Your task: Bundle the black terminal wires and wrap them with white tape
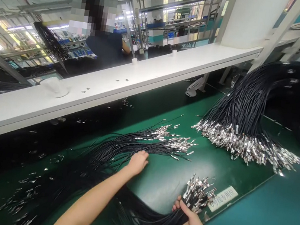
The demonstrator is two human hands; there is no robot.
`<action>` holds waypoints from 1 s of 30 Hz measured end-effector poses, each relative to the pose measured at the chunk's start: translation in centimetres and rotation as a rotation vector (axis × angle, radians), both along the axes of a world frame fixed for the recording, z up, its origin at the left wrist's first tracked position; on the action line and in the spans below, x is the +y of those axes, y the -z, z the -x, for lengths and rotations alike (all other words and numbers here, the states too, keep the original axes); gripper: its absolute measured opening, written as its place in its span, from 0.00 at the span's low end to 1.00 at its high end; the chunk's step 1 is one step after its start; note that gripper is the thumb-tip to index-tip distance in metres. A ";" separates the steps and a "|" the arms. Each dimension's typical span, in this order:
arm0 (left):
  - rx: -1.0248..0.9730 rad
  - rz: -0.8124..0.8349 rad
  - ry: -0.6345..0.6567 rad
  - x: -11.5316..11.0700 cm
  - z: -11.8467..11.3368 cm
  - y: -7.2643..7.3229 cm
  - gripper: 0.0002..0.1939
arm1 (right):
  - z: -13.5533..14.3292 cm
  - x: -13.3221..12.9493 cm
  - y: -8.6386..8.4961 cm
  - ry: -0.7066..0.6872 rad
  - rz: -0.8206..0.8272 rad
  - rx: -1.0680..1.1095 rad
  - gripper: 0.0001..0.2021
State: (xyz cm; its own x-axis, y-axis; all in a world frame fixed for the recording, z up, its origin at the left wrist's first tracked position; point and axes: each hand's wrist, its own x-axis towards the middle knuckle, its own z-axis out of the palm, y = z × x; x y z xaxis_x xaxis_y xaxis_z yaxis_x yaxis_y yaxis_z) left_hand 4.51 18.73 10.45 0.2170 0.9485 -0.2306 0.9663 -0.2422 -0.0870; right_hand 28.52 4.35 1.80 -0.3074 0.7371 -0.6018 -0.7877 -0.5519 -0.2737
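My right hand [192, 216] is wrapped round a bundle of black cables [148, 214]. Silvery metal terminals [197, 191] stick up from the top of this bundle, above my fingers. My left hand [138, 162] reaches forward to the near edge of a loose pile of black cables [122, 146] on the green table [156, 181]. Its fingers are curled in, and whether a cable is between them is hidden. The pile's metal ends [176, 143] fan out to the right, beyond my left hand.
A large bunch of black cables [248, 97] with metal ends hangs onto the table at the right. A white label [223, 198] lies by the table edge. Above runs a white shelf [151, 67] with small metal bits. A person [105, 49] is behind it.
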 end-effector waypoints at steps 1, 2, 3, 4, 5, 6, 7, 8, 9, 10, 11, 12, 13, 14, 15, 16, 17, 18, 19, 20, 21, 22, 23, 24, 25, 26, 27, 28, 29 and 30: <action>0.025 -0.024 -0.023 2.2 0.5 0.3 0.13 | 0.0 0.0 0.2 0.001 0.009 -0.004 0.18; 0.039 -0.041 -0.038 4.1 0.8 0.7 0.16 | 0.0 0.1 0.5 0.004 0.024 -0.008 0.18; 0.043 -0.051 -0.047 5.7 1.1 1.1 0.17 | 0.0 0.2 0.8 0.009 0.040 -0.010 0.19; 0.046 -0.056 -0.053 7.1 1.3 1.6 0.18 | 0.1 0.3 1.1 0.014 0.053 -0.010 0.19; 0.047 -0.053 -0.057 8.2 1.4 2.0 0.18 | 0.1 0.5 1.4 0.018 0.059 -0.008 0.19; 0.045 -0.042 -0.059 9.0 1.5 2.5 0.17 | 0.1 0.6 1.5 0.021 0.059 -0.004 0.19; 0.041 -0.028 -0.062 9.7 1.5 2.9 0.15 | 0.1 0.8 1.7 0.022 0.059 0.001 0.18; 0.034 -0.013 -0.066 10.2 1.5 3.2 0.13 | 0.1 1.0 1.7 0.026 0.063 0.004 0.18; 0.026 -0.002 -0.072 10.6 1.5 3.4 0.12 | 0.1 1.2 1.7 0.030 0.074 0.006 0.18; 0.015 0.005 -0.079 10.9 1.5 3.6 0.12 | 0.1 1.3 1.6 0.034 0.089 0.007 0.18; 0.001 0.008 -0.086 11.0 1.5 3.7 0.11 | 0.1 1.4 1.5 0.037 0.105 0.007 0.18; -0.014 0.012 -0.092 11.1 1.6 3.7 0.10 | 0.1 1.5 1.4 0.036 0.116 0.008 0.19; -0.030 0.018 -0.096 11.2 1.6 3.7 0.09 | 0.0 1.5 1.3 0.033 0.124 0.008 0.19; -0.046 0.025 -0.100 11.1 1.6 3.6 0.08 | 0.0 1.6 1.2 0.028 0.126 0.008 0.19; -0.062 0.032 -0.103 11.0 1.6 3.5 0.07 | 0.0 1.5 1.1 0.022 0.125 0.008 0.18; -0.079 0.035 -0.106 10.7 1.5 3.4 0.06 | 0.0 1.5 1.1 0.019 0.122 0.008 0.18; -0.097 0.031 -0.111 10.5 1.4 3.2 0.06 | 0.0 1.5 1.0 0.019 0.117 0.007 0.18; -0.115 0.018 -0.118 10.2 1.3 3.0 0.05 | 0.0 1.4 0.9 0.020 0.111 0.006 0.18; -0.135 -0.003 -0.130 10.0 1.2 2.8 0.05 | 0.0 1.4 0.9 0.021 0.106 0.004 0.17; -0.158 -0.030 -0.147 9.7 1.2 2.5 0.04 | 0.0 1.3 0.8 0.022 0.099 0.001 0.17; -0.185 -0.060 -0.168 9.6 1.2 2.1 0.04 | 0.0 1.3 0.7 0.023 0.090 -0.004 0.17; -0.216 -0.090 -0.191 9.4 1.2 1.6 0.04 | 0.0 1.2 0.6 0.024 0.080 -0.009 0.17; -0.252 -0.116 -0.212 9.3 1.3 1.0 0.05 | 0.0 1.2 0.6 0.025 0.069 -0.014 0.17; -0.289 -0.137 -0.228 9.1 1.5 0.4 0.06 | 0.0 1.1 0.5 0.025 0.062 -0.017 0.17; -0.318 -0.154 -0.236 8.7 1.7 -0.4 0.06 | 0.0 1.1 0.5 0.025 0.059 -0.017 0.17; -0.366 -0.162 -0.233 8.2 1.9 -1.1 0.07 | 0.0 1.1 0.4 0.025 0.057 -0.012 0.17; -0.453 -0.151 -0.219 7.3 2.1 -1.7 0.07 | 0.0 1.0 0.4 0.026 0.052 -0.005 0.17; -0.578 -0.115 -0.197 6.1 2.2 -2.2 0.09 | 0.0 1.0 0.3 0.028 0.046 0.002 0.18; -0.726 -0.055 -0.173 4.4 2.1 -2.4 0.12 | -0.1 1.0 0.2 0.033 0.040 0.003 0.19; -0.872 0.021 -0.152 2.3 2.0 -2.3 0.16 | -0.1 0.9 0.0 0.039 0.038 -0.002 0.20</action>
State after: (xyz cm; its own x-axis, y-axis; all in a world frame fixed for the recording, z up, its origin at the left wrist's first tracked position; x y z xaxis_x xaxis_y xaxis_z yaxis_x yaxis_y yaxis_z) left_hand 2.50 21.08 12.75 0.1954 0.9789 -0.0592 0.7081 -0.0991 0.6991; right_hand 28.64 5.30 1.78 -0.2779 0.7250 -0.6302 -0.8081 -0.5312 -0.2547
